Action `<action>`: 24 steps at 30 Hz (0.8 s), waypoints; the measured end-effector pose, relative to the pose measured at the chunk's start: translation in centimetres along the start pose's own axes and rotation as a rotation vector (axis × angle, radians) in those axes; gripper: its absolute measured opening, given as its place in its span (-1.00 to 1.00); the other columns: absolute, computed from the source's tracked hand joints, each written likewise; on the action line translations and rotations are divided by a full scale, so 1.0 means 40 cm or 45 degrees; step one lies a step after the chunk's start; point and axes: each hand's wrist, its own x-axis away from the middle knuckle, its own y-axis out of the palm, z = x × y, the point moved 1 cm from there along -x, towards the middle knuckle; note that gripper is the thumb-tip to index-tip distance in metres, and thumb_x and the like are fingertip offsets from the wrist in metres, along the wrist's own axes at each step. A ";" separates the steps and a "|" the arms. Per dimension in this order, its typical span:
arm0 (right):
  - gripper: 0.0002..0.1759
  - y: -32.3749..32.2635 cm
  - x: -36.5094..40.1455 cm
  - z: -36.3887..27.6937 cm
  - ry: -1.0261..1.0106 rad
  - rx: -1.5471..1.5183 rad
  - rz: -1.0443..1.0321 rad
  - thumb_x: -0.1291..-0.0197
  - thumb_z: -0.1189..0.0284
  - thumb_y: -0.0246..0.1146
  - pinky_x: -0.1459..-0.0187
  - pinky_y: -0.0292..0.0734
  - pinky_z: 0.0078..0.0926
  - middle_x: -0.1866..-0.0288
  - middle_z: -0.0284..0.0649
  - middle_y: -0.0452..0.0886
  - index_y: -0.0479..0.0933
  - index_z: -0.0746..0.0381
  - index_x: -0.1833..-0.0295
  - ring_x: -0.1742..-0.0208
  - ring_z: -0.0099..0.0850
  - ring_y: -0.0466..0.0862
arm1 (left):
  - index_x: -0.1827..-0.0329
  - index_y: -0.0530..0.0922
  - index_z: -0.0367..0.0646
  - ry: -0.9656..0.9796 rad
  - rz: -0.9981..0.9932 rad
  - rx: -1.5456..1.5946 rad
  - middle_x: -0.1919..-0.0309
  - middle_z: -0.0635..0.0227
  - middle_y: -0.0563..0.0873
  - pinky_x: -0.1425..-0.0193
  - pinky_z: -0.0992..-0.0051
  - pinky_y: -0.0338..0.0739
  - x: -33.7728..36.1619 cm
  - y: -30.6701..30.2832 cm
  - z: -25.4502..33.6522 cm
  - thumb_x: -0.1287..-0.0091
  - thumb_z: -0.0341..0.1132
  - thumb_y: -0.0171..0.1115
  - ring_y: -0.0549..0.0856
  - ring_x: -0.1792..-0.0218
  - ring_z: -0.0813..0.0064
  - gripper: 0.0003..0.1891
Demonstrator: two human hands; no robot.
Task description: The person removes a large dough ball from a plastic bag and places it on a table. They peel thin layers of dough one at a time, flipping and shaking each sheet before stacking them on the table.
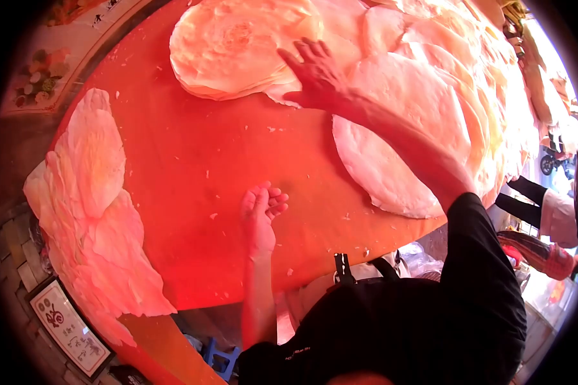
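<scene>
My right hand [318,76] is spread flat, fingers apart, over the right edge of a stack of thin round flatbreads [231,48] at the table's far side. My right forearm crosses above another large pale flatbread [392,163], which lies at the front of an overlapping pile on the right. Nearer my body, my left hand [261,208] hovers over the red-orange tabletop [192,192], its fingers curled into a loose fist with nothing in them.
More overlapping flatbreads [103,205] lie along the table's left edge. Small crumbs are scattered across the table. On the floor side stand a framed sign [69,327] and a blue plastic stool [221,359]. Another person's dark-sleeved arm [523,202] shows at the far right.
</scene>
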 end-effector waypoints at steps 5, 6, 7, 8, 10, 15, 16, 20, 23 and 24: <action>-0.33 0.130 -0.102 -0.076 -0.112 0.167 0.020 0.16 0.20 0.40 -0.20 0.27 0.06 0.00 -0.06 0.49 0.46 0.19 -0.14 -0.15 -0.12 0.44 | -0.08 0.47 -0.26 0.074 0.050 -0.014 0.23 0.25 0.67 0.16 0.47 0.61 -0.085 -0.006 0.042 -0.50 -0.26 0.02 0.71 0.21 0.37 -0.73; -0.45 0.153 -0.113 -0.082 -0.133 0.191 -0.006 0.15 0.27 0.35 -0.15 0.31 0.03 0.05 -0.08 0.51 0.48 0.20 -0.04 -0.13 -0.13 0.47 | -0.08 0.47 -0.26 0.065 0.059 -0.022 0.23 0.25 0.67 0.16 0.46 0.61 -0.092 -0.002 0.049 -0.50 -0.25 0.02 0.71 0.21 0.36 -0.73; -0.57 0.168 -0.119 -0.082 -0.158 0.208 -0.030 0.13 0.35 0.31 -0.10 0.36 0.01 0.10 -0.10 0.53 0.51 0.22 0.06 -0.10 -0.15 0.50 | -0.09 0.47 -0.26 0.060 0.073 -0.032 0.23 0.25 0.66 0.16 0.46 0.61 -0.100 0.001 0.053 -0.50 -0.25 0.03 0.71 0.21 0.36 -0.72; -0.64 0.162 -0.123 -0.083 -0.207 0.196 -0.062 0.14 0.38 0.28 -0.02 0.40 -0.03 0.16 -0.12 0.55 0.51 0.22 0.13 -0.03 -0.16 0.54 | -0.09 0.48 -0.26 0.047 0.068 -0.022 0.22 0.24 0.66 0.16 0.45 0.61 -0.111 0.004 0.052 -0.49 -0.23 0.05 0.70 0.20 0.34 -0.72; -0.77 0.145 -0.138 -0.083 -0.313 0.165 -0.118 0.15 0.44 0.24 0.13 0.50 -0.12 0.30 -0.16 0.58 0.51 0.23 0.28 0.11 -0.18 0.61 | -0.08 0.47 -0.26 0.042 0.060 -0.041 0.21 0.22 0.66 0.13 0.43 0.60 -0.124 0.018 0.058 -0.49 -0.20 0.04 0.70 0.18 0.31 -0.69; -0.87 0.007 -0.198 -0.072 -0.534 -0.132 0.255 0.19 0.44 0.25 0.47 0.52 -0.25 0.53 -0.22 0.55 0.46 0.18 0.46 0.45 -0.24 0.64 | -0.10 0.46 -0.29 0.006 -0.045 0.214 0.13 0.17 0.64 -0.01 0.35 0.57 -0.168 0.021 0.069 -0.48 -0.05 0.01 0.67 0.06 0.25 -0.57; -0.87 -0.011 -0.184 -0.092 -0.604 -0.170 0.372 0.20 0.44 0.25 0.46 0.52 -0.26 0.52 -0.21 0.55 0.46 0.17 0.46 0.45 -0.25 0.64 | -0.11 0.46 -0.29 -0.004 -0.070 0.290 0.11 0.16 0.63 -0.04 0.34 0.56 -0.170 0.029 0.078 -0.48 -0.03 0.01 0.66 0.04 0.23 -0.55; -0.85 -0.133 -0.003 -0.251 -0.594 -0.182 0.110 0.24 0.39 0.26 0.49 0.45 -0.31 0.53 -0.27 0.49 0.45 0.17 0.49 0.48 -0.28 0.57 | -0.30 0.34 -0.28 0.123 -0.400 0.917 -0.22 0.14 0.47 -0.34 0.18 0.35 -0.163 0.043 0.104 -0.48 0.03 -0.10 0.46 -0.27 0.16 -0.44; -0.83 -0.153 0.157 -0.307 -0.522 -0.220 -0.232 0.24 0.39 0.25 0.48 0.41 -0.31 0.50 -0.30 0.44 0.42 0.17 0.47 0.49 -0.30 0.51 | -0.39 0.32 -0.16 0.388 -0.421 0.852 -0.32 0.26 0.44 -0.46 0.17 0.21 -0.148 -0.008 0.071 -0.47 -0.08 -0.18 0.40 -0.34 0.23 -0.48; -0.82 -0.148 0.182 -0.305 -0.476 -0.385 -0.266 0.21 0.38 0.27 0.47 0.41 -0.29 0.50 -0.28 0.44 0.42 0.17 0.47 0.48 -0.28 0.52 | -0.41 0.30 -0.16 0.353 -0.479 0.899 -0.34 0.27 0.42 -0.46 0.18 0.21 -0.145 -0.048 0.034 -0.48 -0.08 -0.20 0.40 -0.33 0.24 -0.48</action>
